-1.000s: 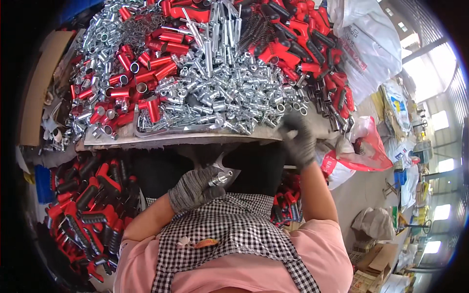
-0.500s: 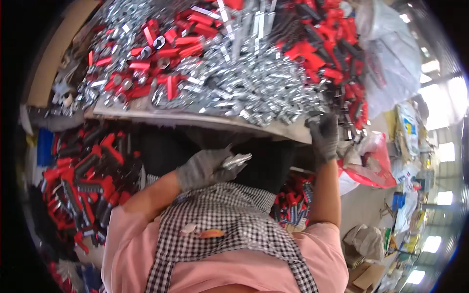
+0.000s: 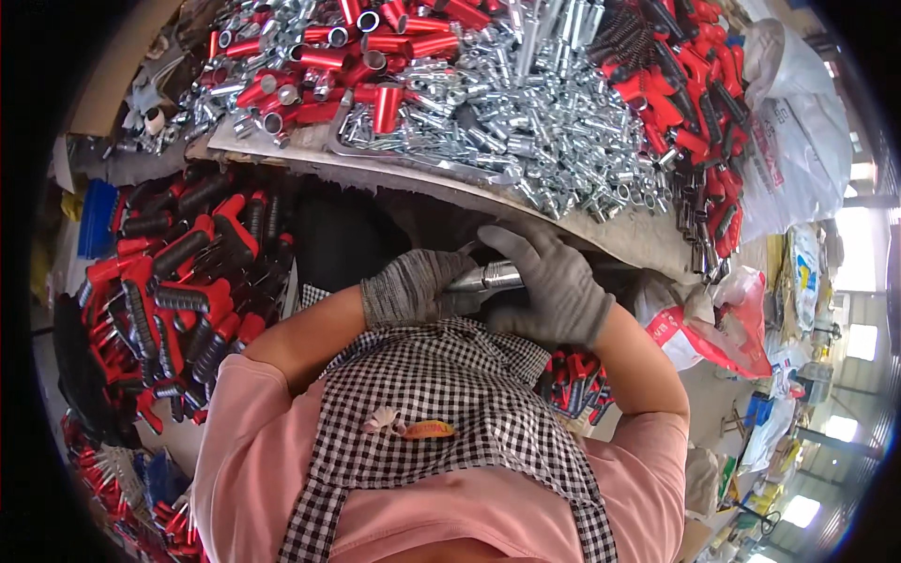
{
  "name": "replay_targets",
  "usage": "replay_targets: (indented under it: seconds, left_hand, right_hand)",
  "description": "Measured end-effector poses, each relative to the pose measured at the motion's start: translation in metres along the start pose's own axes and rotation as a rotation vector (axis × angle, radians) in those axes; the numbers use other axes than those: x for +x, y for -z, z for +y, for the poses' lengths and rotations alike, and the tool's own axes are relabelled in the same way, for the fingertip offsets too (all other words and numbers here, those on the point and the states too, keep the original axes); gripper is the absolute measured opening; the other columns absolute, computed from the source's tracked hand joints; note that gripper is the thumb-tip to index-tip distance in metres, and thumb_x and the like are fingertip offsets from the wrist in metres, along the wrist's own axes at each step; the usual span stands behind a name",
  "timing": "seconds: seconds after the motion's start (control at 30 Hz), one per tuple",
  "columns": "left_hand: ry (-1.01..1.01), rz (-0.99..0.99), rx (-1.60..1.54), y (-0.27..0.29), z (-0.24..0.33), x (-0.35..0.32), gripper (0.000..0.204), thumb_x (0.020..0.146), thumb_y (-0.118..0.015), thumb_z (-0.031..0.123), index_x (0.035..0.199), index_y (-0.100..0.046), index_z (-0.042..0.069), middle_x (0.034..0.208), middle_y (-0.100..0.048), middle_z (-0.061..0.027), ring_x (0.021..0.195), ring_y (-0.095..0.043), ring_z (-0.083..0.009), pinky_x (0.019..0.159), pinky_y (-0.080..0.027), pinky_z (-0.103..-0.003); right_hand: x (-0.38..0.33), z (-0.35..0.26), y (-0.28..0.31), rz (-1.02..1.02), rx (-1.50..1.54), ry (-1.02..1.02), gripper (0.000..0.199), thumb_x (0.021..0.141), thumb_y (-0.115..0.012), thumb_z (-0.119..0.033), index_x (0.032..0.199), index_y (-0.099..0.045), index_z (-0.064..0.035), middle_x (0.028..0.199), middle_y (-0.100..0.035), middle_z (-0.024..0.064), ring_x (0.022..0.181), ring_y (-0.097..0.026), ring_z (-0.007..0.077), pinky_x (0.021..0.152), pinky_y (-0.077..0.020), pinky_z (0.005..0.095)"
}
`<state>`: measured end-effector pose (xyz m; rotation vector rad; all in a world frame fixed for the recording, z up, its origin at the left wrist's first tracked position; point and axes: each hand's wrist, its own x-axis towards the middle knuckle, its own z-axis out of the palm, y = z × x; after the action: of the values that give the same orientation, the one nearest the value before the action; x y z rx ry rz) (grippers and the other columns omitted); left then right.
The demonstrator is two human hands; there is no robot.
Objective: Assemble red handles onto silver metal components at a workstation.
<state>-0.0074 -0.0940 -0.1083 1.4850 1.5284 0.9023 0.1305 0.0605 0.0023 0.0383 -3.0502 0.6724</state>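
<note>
Both my hands wear grey knit gloves and meet in front of my checked apron. My left hand (image 3: pixel 413 286) is closed around a shiny silver metal cylinder (image 3: pixel 502 275), which lies roughly sideways. At its right end my right hand (image 3: pixel 558 289) closes over the same part, with one finger stretched out above it and the thumb side below. The glove hides that end of the cylinder. Just beyond my hands runs the front edge of a worktable (image 3: pixel 601 235), heaped with small silver metal fittings (image 3: pixel 554 145).
Red metal tubes (image 3: pixel 385 108) lie on the table's left half. Red-and-black handles (image 3: pixel 676 84) pile up at its right, beside a white plastic bag (image 3: pixel 798 141). More red-and-black handles (image 3: pixel 178 291) fill the space at my left. A red-and-white bag (image 3: pixel 723 328) stands at the right.
My right hand has come from the table's right edge down to my left hand and now grips the metal part. The view has shifted, so the table sits higher.
</note>
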Motion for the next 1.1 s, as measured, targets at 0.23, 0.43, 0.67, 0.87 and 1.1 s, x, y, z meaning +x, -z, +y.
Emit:
replay_targets:
  seconds: [0.23, 0.43, 0.67, 0.87, 1.1]
  left_hand:
    - [-0.119, 0.188, -0.019, 0.003, -0.002, -0.005, 0.047, 0.083, -0.063, 0.045, 0.101, -0.060, 0.003, 0.088, -0.064, -0.0188, 0.083, -0.064, -0.0342, 0.075, -0.051, -0.040]
    - [-0.227, 0.238, 0.251, -0.011, -0.007, -0.009, 0.048, 0.082, -0.063, 0.049, 0.099, -0.061, 0.004, 0.085, -0.062, -0.0196, 0.080, -0.063, -0.0356, 0.074, -0.050, -0.044]
    - [-0.326, 0.275, 0.245, -0.009, -0.015, -0.003, 0.047, 0.081, -0.064, 0.048, 0.099, -0.061, 0.005, 0.085, -0.062, -0.0192, 0.078, -0.063, -0.0354, 0.071, -0.050, -0.044]
    - [-0.201, 0.229, 0.097, -0.006, -0.011, -0.008, 0.045, 0.081, -0.065, 0.046, 0.100, -0.061, 0.005, 0.083, -0.063, -0.0166, 0.078, -0.063, -0.0336, 0.070, -0.050, -0.042]
    - [-0.136, 0.052, 0.066, 0.007, 0.021, -0.012, 0.044, 0.080, -0.069, 0.038, 0.109, -0.061, 0.005, 0.087, -0.064, -0.0171, 0.079, -0.064, -0.0323, 0.071, -0.051, -0.040]
  right_hand:
    - [0.001, 0.011, -0.004, 0.057, 0.318, 0.141, 0.067, 0.065, -0.077, -0.015, 0.125, -0.050, -0.0052, 0.106, -0.062, 0.0182, 0.099, -0.061, 0.0350, 0.083, -0.0501, 0.0396]
    - [0.004, 0.010, 0.009, 0.241, 0.202, 0.154, 0.059, 0.076, -0.070, -0.033, 0.125, -0.052, -0.0051, 0.094, -0.066, 0.0151, 0.084, -0.065, 0.0320, 0.076, -0.0512, 0.0387]
    - [-0.001, 0.007, 0.007, 0.092, -0.016, 0.081, 0.059, 0.072, -0.077, -0.027, 0.121, -0.053, -0.0048, 0.091, -0.068, 0.0105, 0.078, -0.067, 0.0304, 0.068, -0.0540, 0.0358]
    - [0.007, 0.003, 0.017, 0.208, 0.075, 0.207, 0.059, 0.072, -0.076, -0.021, 0.123, -0.052, -0.0043, 0.097, -0.068, 0.0125, 0.082, -0.068, 0.0322, 0.070, -0.0544, 0.0372]
    - [-0.010, 0.016, 0.005, 0.212, 0.214, 0.118, 0.061, 0.059, -0.079, -0.018, 0.115, -0.058, -0.0042, 0.081, -0.069, 0.0095, 0.072, -0.067, 0.0279, 0.064, -0.0536, 0.0353]
